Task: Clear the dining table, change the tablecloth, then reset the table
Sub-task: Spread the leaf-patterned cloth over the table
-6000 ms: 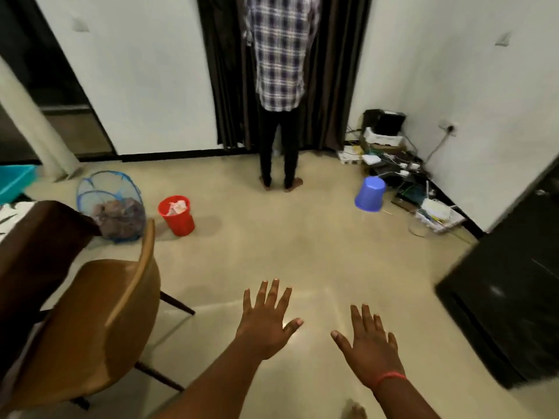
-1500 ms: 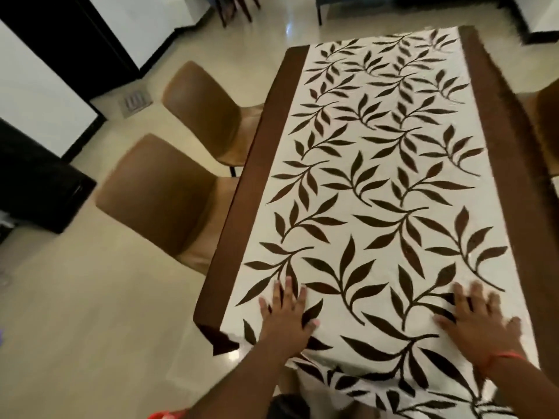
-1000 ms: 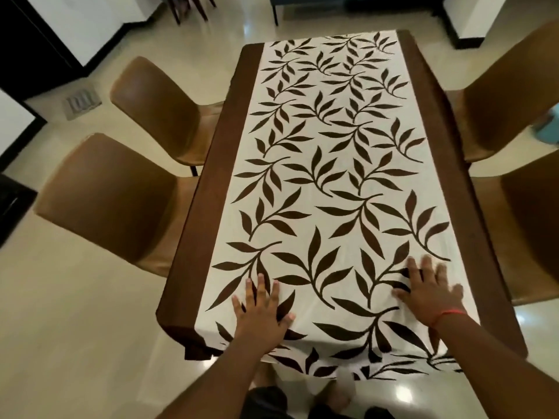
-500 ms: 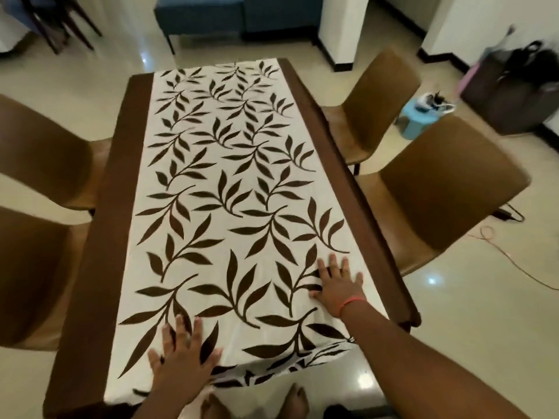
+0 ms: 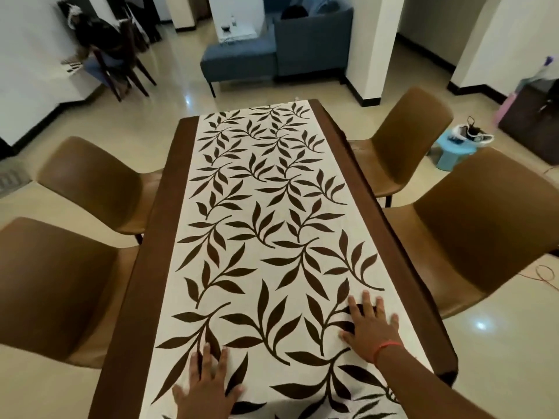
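Tablecloth (image 5: 266,237) lies spread flat down the table beneath your palms; your left hand (image 5: 205,388) and right hand (image 5: 370,331) press it, fingers straight, likely smoothing the near end before resetting.

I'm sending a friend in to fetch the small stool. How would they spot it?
Start at the dining table, then look past the far right chair toward the wall. The light blue stool stands low on the floor there, the only blue plastic seat, with shoes on top.
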